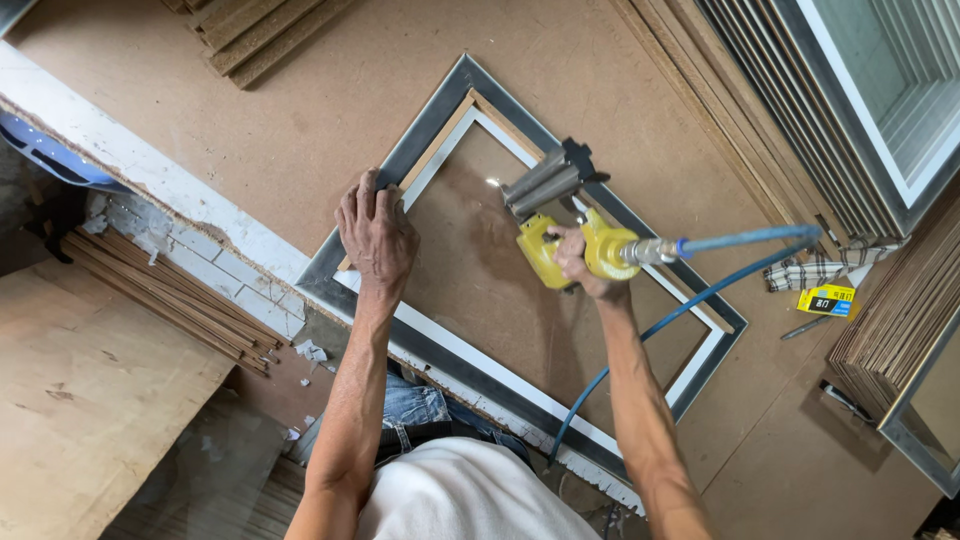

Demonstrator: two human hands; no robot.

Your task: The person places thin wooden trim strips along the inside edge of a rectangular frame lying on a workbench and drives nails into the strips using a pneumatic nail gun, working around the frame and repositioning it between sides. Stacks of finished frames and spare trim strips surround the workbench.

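Observation:
A grey and white picture frame (455,360) lies face down on the brown workbench (320,90), with thin wooden strips (445,135) set along its inner edges. My left hand (376,232) presses flat on the frame's left corner, over a strip. My right hand (582,262) grips a yellow pneumatic nail gun (560,225), whose metal nose points at the frame's upper edge. A blue air hose (740,240) runs from the gun's rear to the right and loops back under the frame.
Stacked frames (880,110) and board sheets (780,150) lean at the top right. A small yellow box (827,299), a checked cloth (815,270) and a pen lie right of the frame. Wood strips (170,290) sit below the bench's white edge (150,170).

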